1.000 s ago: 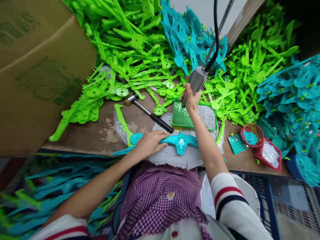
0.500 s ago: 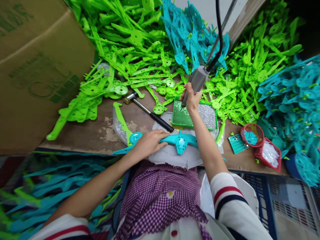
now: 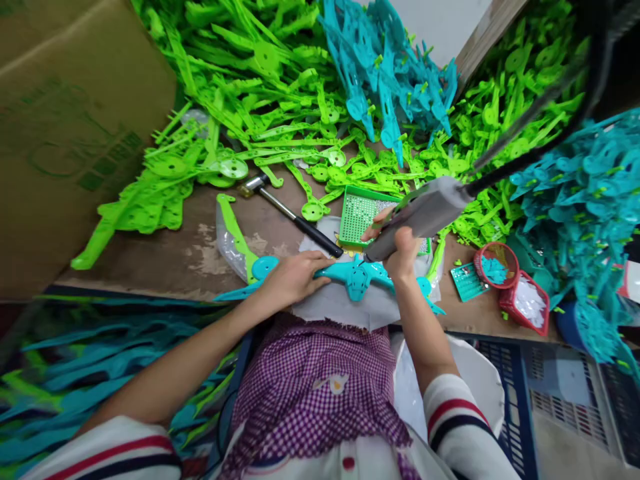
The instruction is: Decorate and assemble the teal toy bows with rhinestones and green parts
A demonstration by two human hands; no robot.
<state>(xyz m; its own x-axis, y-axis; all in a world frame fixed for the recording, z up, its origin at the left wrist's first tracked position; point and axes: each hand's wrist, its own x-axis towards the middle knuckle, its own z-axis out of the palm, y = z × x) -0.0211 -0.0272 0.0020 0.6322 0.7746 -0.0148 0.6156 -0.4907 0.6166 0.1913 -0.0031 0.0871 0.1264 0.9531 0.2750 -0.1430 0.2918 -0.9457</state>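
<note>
A teal plastic toy part (image 3: 356, 279) lies on a pale cloth at the near table edge. My left hand (image 3: 293, 277) presses flat on its left arm, fingers stretched over it. My right hand (image 3: 400, 250) is wrapped round a grey electric screwdriver (image 3: 420, 213) with a black cable, and its tip points down at the middle of the teal part. Just behind the screwdriver sits a green screw tray (image 3: 357, 217) with small metal screws.
A hammer (image 3: 290, 213) lies left of the tray. Heaps of green parts (image 3: 260, 100) and teal parts (image 3: 385, 67) fill the back and right. A cardboard box (image 3: 60, 133) stands at left. Red baskets (image 3: 525, 300) sit at right; blue crates are below.
My right hand has brought the screwdriver from the screw tray back and down to the teal part. My left hand stays on the part.
</note>
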